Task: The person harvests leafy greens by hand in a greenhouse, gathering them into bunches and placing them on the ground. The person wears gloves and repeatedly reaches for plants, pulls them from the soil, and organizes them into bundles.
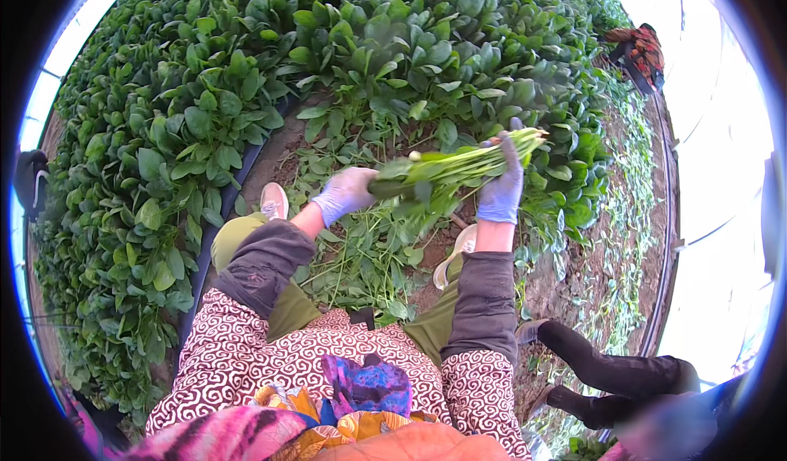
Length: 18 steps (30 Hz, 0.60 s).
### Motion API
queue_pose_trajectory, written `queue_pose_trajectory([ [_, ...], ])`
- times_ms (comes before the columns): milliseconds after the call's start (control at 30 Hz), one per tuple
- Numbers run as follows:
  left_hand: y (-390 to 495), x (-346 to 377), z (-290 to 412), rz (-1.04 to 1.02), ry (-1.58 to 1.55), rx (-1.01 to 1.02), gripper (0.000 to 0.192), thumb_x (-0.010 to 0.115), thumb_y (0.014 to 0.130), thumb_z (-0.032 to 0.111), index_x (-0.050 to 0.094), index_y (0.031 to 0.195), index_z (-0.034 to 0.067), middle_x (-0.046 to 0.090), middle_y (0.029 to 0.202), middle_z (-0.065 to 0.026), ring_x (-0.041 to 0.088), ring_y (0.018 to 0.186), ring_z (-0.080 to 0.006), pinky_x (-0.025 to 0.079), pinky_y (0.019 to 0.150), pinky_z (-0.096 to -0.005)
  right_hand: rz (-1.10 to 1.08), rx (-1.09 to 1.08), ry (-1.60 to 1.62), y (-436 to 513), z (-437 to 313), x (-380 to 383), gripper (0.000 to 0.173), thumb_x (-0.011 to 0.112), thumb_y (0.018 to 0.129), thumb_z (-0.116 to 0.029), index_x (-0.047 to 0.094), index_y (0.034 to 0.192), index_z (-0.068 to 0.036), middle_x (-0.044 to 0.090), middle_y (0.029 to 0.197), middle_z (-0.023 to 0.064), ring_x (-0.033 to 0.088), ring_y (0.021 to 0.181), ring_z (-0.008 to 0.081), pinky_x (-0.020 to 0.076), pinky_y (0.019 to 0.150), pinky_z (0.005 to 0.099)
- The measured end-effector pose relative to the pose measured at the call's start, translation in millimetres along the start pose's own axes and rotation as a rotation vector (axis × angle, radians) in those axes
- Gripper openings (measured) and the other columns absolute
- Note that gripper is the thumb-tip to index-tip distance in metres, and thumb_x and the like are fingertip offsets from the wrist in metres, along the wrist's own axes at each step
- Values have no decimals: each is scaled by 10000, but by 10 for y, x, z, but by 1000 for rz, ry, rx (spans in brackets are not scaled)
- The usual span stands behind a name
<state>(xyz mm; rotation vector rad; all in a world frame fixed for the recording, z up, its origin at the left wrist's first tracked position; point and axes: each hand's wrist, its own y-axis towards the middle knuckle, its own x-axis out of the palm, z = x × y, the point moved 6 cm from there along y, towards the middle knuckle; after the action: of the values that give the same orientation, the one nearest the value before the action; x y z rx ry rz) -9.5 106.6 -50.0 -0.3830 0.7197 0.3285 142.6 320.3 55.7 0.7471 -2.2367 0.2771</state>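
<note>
A bunch of leafy greens, apparently spinach, is held level above the ground, leaves to the left and pale stem ends to the right. My right hand, in a soiled bluish glove, is closed around the stems. At the leafy end my left hand, gloved alike, grips the leaf tips; its fingertips are partly hidden by motion blur. A small orange-brown piece shows by my right fingers, too small to name. Loose leaves and stems cover the soil between my shoes.
Dense standing spinach plants rise ahead and to the left. A dark strip runs along the left bed. Other people are at the upper right, lower right and far left. Plastic greenhouse sheeting stands at right.
</note>
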Motion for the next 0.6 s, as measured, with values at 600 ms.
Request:
queue_pose_trajectory([
  [600,3,-295,1148,507,-136,636,256,703,870,307,738,1048,127,704,925,-52,642,914,-265,465,878,-395,198,66,28,-25,344,-200,493,707,880,-17,537,1326,-140,649,1043,61,646,950,199,550,888,408],
])
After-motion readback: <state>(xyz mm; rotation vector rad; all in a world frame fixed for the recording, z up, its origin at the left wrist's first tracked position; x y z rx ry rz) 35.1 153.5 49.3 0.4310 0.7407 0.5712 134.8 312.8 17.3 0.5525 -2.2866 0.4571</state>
